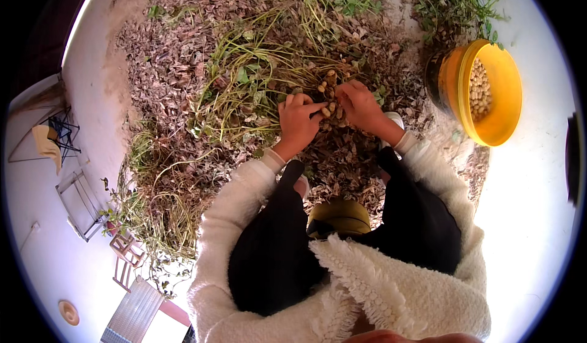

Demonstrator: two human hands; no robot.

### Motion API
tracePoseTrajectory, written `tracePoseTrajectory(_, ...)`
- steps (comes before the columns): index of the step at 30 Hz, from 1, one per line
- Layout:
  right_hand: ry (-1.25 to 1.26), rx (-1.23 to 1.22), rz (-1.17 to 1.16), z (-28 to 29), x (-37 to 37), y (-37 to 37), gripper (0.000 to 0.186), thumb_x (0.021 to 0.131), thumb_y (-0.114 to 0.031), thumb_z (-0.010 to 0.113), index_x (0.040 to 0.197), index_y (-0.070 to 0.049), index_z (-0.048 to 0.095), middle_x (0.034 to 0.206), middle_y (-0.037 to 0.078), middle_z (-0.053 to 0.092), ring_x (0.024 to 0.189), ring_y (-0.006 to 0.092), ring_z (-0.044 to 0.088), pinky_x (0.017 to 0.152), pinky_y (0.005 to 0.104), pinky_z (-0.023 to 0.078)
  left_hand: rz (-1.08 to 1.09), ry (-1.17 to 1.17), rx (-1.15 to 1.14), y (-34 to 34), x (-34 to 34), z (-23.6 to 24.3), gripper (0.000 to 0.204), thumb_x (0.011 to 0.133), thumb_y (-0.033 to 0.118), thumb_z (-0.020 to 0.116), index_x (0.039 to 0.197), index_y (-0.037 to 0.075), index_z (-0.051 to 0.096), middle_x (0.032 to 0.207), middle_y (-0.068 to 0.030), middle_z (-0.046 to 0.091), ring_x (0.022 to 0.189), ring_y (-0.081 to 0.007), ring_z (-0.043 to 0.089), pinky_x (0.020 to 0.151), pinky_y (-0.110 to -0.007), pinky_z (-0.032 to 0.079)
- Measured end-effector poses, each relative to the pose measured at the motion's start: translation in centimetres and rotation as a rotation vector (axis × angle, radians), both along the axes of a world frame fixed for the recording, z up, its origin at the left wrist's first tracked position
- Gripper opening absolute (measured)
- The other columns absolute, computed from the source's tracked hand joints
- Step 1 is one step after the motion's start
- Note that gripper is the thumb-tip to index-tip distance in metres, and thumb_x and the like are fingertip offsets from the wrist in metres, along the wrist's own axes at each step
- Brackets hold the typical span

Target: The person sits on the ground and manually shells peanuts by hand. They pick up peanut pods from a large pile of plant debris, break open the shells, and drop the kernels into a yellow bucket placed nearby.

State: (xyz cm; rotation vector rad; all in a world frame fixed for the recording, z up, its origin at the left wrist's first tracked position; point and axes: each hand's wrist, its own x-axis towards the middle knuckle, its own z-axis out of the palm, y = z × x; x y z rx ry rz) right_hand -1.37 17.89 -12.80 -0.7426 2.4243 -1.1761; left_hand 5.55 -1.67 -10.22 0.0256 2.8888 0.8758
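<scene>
The clump of peanut pods (330,108) you are working on sits right between your two grips, at the end of a tangle of pale stalks (244,68) that spreads out to the left and beyond them. Your left grip (298,118) has its thumb and fingers spread, with one digit reaching to a pod and seeming to touch it; whether it pinches that pod, you cannot tell from here. Your right grip (362,106) is curled at the clump's other side, its fingertips hidden, so you cannot tell whether it is closed on anything. Several pods lie bunched between them and look still joined to the plant, so this clump seems unfinished. Well to the right of your right grip, a tilted yellow bucket (466,98) already holds a layer of loose pods (480,89), with much of its inner wall bare. Far more plant stuff lies about: green plants (458,0) beyond and right of your grips, a stalk heap (162,221) nearer you on the left, and dry leaves (174,55) all around. The job looks partway along; how many pods the other plants bear, you cannot tell.
</scene>
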Motion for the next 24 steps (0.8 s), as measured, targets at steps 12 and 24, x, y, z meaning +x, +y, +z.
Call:
tracePoseTrajectory(12,-0.094,-0.175,0.115,0.8,-0.2,-0.1,0.022,0.077,-0.004,0.068,0.098,-0.003,0.069,0.085,0.013,0.064,0.079,0.034,0.063,0.07,0.04,0.051,-0.091,-0.281,0.318,-0.5,-2.0,-0.3,0.015,0.081,0.013,0.063,0.09,0.009,0.074,0.089,-0.0071,0.07,0.087,-0.0282,0.058,0.082,-0.041,0.045)
tracePoseTrajectory(24,0.02,-0.113,0.081,1.6,-0.6,1.0,0.018,0.069,-0.004,0.074,0.086,-0.003,0.072,0.079,0.01,0.066,0.074,0.0279,0.064,0.064,0.0373,0.053,-0.242,-0.718,0.467,-0.2,-4.1,1.5,0.025,0.087,0.017,0.063,0.109,0.007,0.066,0.111,-0.0147,0.055,0.092,-0.0299,0.056,0.084,-0.04,0.044)
